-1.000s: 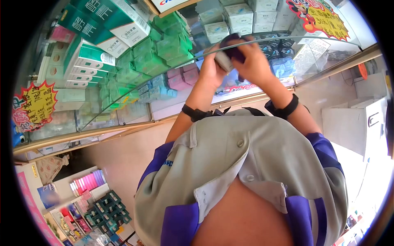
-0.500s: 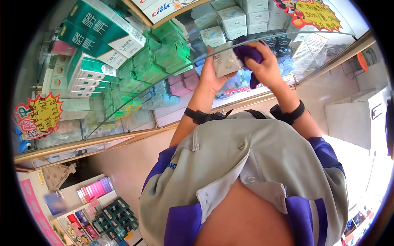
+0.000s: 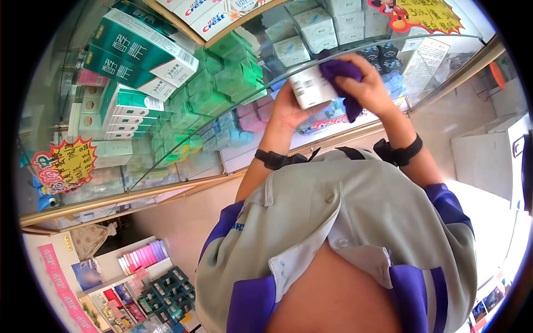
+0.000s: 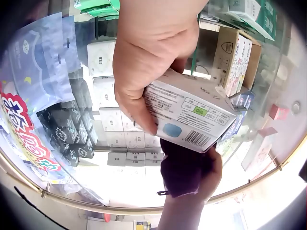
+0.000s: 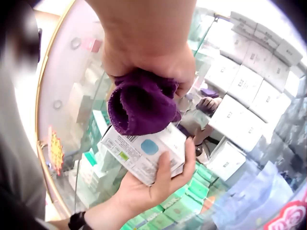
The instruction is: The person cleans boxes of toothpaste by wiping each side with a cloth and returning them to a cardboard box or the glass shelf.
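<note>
A white printed box (image 3: 312, 87) is gripped by my left hand (image 3: 287, 108) above the glass case. In the left wrist view the fingers of my left hand (image 4: 153, 52) curl round one end of the box (image 4: 189, 110), whose barcode side shows. My right hand (image 3: 369, 89) holds a bunched purple cloth (image 3: 343, 75) against the box's other end. From the right wrist view, the cloth (image 5: 143, 103) hangs in folds under my right hand (image 5: 148, 57), over the box's edge, with my left hand (image 5: 144, 194) below.
Stacked green packs (image 3: 208, 83) and teal toothpaste boxes (image 3: 130, 47) lie left of my hands, white boxes (image 3: 315, 28) beyond them. The case's glass edge (image 3: 222, 105) runs beneath my hands. A white cabinet (image 3: 483, 161) stands at the right, and shelves of goods are at lower left.
The box has turned from a blurred pose so that a different printed face shows. The purple cloth has shifted along its right end, with both hands still holding on.
</note>
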### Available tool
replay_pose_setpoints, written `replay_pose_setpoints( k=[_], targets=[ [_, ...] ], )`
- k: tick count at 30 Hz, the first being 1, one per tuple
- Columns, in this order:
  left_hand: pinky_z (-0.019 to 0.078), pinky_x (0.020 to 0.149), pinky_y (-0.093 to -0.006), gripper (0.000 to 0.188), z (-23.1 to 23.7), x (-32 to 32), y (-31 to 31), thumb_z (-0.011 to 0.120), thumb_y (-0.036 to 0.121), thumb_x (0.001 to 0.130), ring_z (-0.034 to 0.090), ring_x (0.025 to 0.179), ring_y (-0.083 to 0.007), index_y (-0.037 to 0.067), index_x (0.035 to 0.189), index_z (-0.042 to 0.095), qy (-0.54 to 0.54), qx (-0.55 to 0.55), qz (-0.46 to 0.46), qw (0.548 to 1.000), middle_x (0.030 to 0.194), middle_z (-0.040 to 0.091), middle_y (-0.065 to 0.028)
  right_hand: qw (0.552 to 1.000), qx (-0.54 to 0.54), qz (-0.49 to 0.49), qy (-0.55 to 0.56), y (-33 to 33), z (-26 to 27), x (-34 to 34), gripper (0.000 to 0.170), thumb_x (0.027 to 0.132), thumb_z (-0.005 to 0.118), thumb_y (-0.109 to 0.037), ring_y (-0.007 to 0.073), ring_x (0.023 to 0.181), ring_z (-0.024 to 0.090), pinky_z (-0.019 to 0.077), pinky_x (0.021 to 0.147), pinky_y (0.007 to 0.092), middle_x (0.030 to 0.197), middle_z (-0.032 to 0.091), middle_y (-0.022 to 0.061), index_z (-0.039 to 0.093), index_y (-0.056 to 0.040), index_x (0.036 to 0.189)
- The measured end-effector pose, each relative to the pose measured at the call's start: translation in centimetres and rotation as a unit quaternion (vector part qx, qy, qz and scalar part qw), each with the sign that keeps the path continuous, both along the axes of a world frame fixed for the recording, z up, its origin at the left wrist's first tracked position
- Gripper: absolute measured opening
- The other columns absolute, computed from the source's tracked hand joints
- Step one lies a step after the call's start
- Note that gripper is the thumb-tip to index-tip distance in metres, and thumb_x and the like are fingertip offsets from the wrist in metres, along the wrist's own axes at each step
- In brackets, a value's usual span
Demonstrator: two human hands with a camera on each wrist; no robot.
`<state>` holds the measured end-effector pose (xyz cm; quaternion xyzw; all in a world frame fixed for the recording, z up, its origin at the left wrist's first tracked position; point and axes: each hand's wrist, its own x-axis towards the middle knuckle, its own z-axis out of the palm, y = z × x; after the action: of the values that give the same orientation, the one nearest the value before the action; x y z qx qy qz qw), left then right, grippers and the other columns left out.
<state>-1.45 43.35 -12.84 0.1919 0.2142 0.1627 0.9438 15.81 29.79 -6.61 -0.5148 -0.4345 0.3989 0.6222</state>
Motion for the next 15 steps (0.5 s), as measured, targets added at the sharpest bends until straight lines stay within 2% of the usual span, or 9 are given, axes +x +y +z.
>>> replay_pose_setpoints(
  k=[1, 2, 4, 5, 6, 8, 9, 12, 15],
  targets=[
    [0.0539, 0.088, -0.0583, 0.049, -0.2, -0.4, 0.4, 0.040, 0.050, 0.097, 0.062, 0.110, -0.0361, 0.013, 0.125, 0.057, -0.056, -0.011, -0.045, 0.997, 0.122, 0.063, -0.0132, 0.994, 0.083, 0.016, -0.064, 0.5, -0.6, -1.0, 0.034, 0.081, 0.064, -0.001, 0.0153, 0.093, 0.058, 0.0490, 0.084, 0.0307, 0.102, 0.060, 0.0056, 0.061, -0.0055, 0.115],
    [0.0535, 0.089, -0.0566, 0.048, -0.8, 0.0, 0.2, 0.048, 0.051, 0.094, 0.064, 0.108, -0.0322, 0.013, 0.121, 0.060, -0.081, -0.040, -0.071, 0.993, 0.118, 0.065, -0.0105, 0.977, 0.166, 0.032, -0.128, 1.0, -1.4, -1.8, 0.035, 0.079, 0.065, 0.000, 0.0191, 0.097, 0.058, 0.0480, 0.088, 0.0333, 0.104, 0.058, 0.0077, 0.062, -0.0060, 0.113],
    [0.0540, 0.091, -0.0515, 0.046, -0.5, 0.5, -0.9, 0.047, 0.050, 0.095, 0.065, 0.105, -0.0299, 0.014, 0.121, 0.060, -0.080, -0.034, -0.017, 0.996, 0.116, 0.065, -0.0099, 0.953, 0.196, 0.012, -0.232, 0.8, -1.2, -3.6, 0.037, 0.072, 0.066, 0.000, 0.0289, 0.103, 0.056, 0.0453, 0.092, 0.0367, 0.107, 0.054, 0.0117, 0.064, -0.0062, 0.109],
    [0.0552, 0.090, -0.0476, 0.044, -0.7, 0.6, -1.1, 0.046, 0.046, 0.096, 0.065, 0.103, -0.0277, 0.012, 0.121, 0.060, -0.034, 0.003, 0.021, 0.999, 0.114, 0.066, -0.0094, 0.951, 0.195, -0.005, -0.240, 0.6, -1.2, -4.0, 0.038, 0.068, 0.064, 0.001, 0.0354, 0.100, 0.057, 0.0462, 0.092, 0.0384, 0.105, 0.055, 0.0141, 0.065, -0.0057, 0.105],
    [0.0552, 0.090, -0.0476, 0.044, -0.6, 0.6, -1.0, 0.046, 0.046, 0.096, 0.065, 0.103, -0.0277, 0.012, 0.121, 0.060, -0.032, 0.003, 0.020, 0.999, 0.114, 0.066, -0.0094, 0.951, 0.195, -0.005, -0.239, 0.6, -1.5, -3.9, 0.038, 0.068, 0.064, 0.001, 0.0354, 0.100, 0.057, 0.0462, 0.092, 0.0384, 0.105, 0.055, 0.0141, 0.065, -0.0057, 0.105],
    [0.0610, 0.077, -0.0390, 0.040, -0.4, 0.6, -0.5, 0.048, 0.039, 0.096, 0.068, 0.098, -0.0268, 0.009, 0.121, 0.060, -0.128, -0.108, -0.015, 0.986, 0.112, 0.067, -0.0109, 0.921, 0.140, -0.107, -0.348, 1.1, -3.0, -2.8, 0.040, 0.068, 0.067, -0.005, 0.0386, 0.100, 0.058, 0.0508, 0.087, 0.0418, 0.107, 0.058, 0.0174, 0.065, -0.0105, 0.108],
    [0.0613, 0.074, -0.0360, 0.043, -2.3, -0.2, 0.2, 0.048, 0.039, 0.096, 0.068, 0.096, -0.0286, 0.008, 0.123, 0.059, -0.041, -0.058, 0.039, 0.997, 0.111, 0.068, -0.0115, 0.908, 0.114, -0.142, -0.376, 1.9, -4.5, -1.7, 0.039, 0.068, 0.067, -0.006, 0.0390, 0.102, 0.059, 0.0516, 0.086, 0.0433, 0.108, 0.060, 0.0190, 0.066, -0.0096, 0.106],
    [0.0620, 0.072, -0.0366, 0.043, -1.1, 0.3, -0.5, 0.047, 0.041, 0.095, 0.067, 0.102, -0.0300, 0.013, 0.124, 0.060, -0.003, -0.009, 0.060, 0.998, 0.116, 0.066, -0.0113, 0.944, 0.031, -0.183, -0.274, 1.9, -4.3, -0.6, 0.037, 0.069, 0.065, -0.006, 0.0376, 0.101, 0.059, 0.0513, 0.086, 0.0412, 0.102, 0.062, 0.0174, 0.066, -0.0073, 0.106],
    [0.0617, 0.072, -0.0386, 0.042, -1.7, 0.1, -0.2, 0.048, 0.042, 0.095, 0.066, 0.104, -0.0296, 0.011, 0.121, 0.060, -0.087, -0.064, 0.034, 0.993, 0.117, 0.066, -0.0105, 0.960, 0.105, -0.144, -0.218, 1.3, -2.1, -2.1, 0.036, 0.070, 0.064, -0.006, 0.0361, 0.099, 0.059, 0.0506, 0.087, 0.0388, 0.099, 0.062, 0.0158, 0.066, -0.0067, 0.106]
  ],
)
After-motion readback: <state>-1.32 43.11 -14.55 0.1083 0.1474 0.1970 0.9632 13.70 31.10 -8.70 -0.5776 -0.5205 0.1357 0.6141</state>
